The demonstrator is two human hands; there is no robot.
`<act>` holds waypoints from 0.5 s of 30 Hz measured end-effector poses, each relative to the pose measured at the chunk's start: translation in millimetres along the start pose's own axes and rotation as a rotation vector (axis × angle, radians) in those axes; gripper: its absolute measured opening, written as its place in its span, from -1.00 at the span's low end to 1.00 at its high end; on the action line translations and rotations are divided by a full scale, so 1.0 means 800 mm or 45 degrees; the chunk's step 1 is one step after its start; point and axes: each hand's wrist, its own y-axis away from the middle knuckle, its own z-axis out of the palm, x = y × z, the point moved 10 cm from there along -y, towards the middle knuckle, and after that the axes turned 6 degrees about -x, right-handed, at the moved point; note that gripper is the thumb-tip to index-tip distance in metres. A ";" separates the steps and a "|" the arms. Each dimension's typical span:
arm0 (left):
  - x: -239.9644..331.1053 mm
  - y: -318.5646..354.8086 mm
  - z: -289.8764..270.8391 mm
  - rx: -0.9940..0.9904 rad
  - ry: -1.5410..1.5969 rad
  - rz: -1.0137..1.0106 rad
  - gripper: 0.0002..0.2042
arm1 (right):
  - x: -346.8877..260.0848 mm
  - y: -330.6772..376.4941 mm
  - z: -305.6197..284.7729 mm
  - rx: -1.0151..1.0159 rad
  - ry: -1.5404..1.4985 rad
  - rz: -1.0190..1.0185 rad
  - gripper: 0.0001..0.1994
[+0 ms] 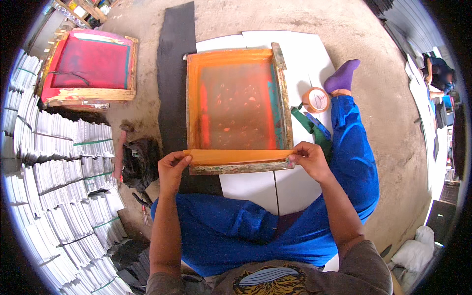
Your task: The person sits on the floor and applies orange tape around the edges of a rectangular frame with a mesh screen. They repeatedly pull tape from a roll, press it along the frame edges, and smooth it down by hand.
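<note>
A strip of orange-brown packing tape (236, 157) is stretched level between my two hands, along the near side of a screen-printing frame (289, 98). My left hand (172, 167) pinches its left end, and my right hand (310, 158) pinches the right end by the frame's near right corner. Whether the strip touches the frame, I cannot tell. Wood edges with paint stains surround the orange mesh (236, 108), which has red bands and a teal edge. The frame lies flat in front of my legs.
A tape roll (315, 100), a blue cutter (318, 126) and a green strip (307, 125) lie right of the frame on white sheets (250, 191). At left are a pink screen frame (88, 66), a hammer (120, 152) and bundled paper stacks (64, 191). Another person (439, 73) is far right.
</note>
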 end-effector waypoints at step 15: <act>-0.015 -0.024 0.014 0.034 -0.446 -0.317 -0.82 | -0.023 -0.003 0.004 0.218 0.545 -0.297 -0.84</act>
